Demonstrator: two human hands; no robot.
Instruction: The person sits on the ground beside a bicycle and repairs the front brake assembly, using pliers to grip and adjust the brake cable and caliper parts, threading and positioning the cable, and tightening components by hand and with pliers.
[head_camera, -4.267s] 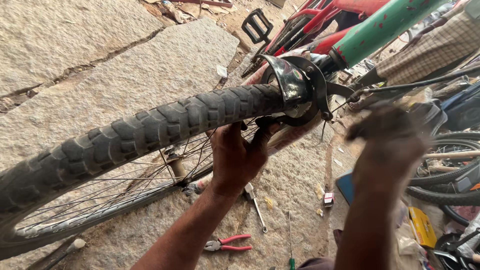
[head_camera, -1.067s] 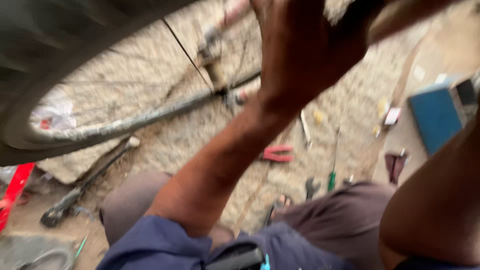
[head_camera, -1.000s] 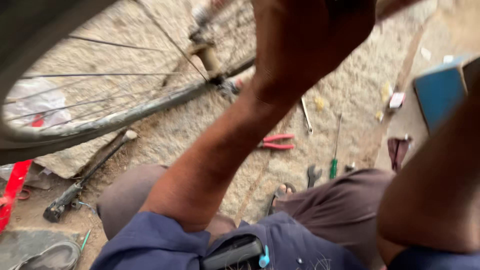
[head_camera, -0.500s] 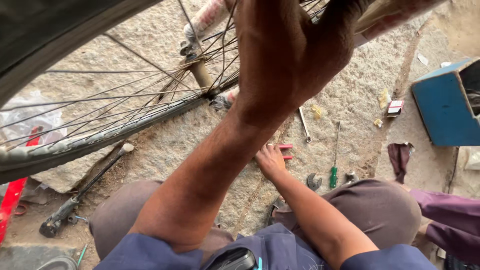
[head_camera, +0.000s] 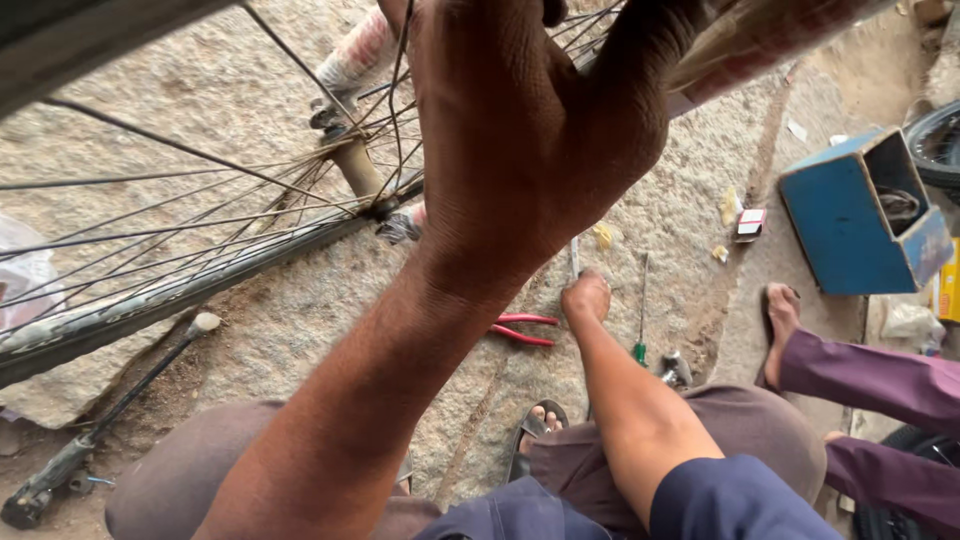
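The left hand (head_camera: 530, 130) grips the bicycle wheel (head_camera: 200, 270) at upper centre; the right hand (head_camera: 585, 297), lower centre, closes on a thin tool (head_camera: 574, 256) lying on the stone floor (head_camera: 150, 110) beside red pliers (head_camera: 522, 330).

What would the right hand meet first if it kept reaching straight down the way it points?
The right hand already sits at the stone ground; just ahead lies a thin metal tool, probably first, with red-handled pliers beside.

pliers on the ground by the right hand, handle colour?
Red handles on the pliers, clearest in the head view, just beside the right hand.
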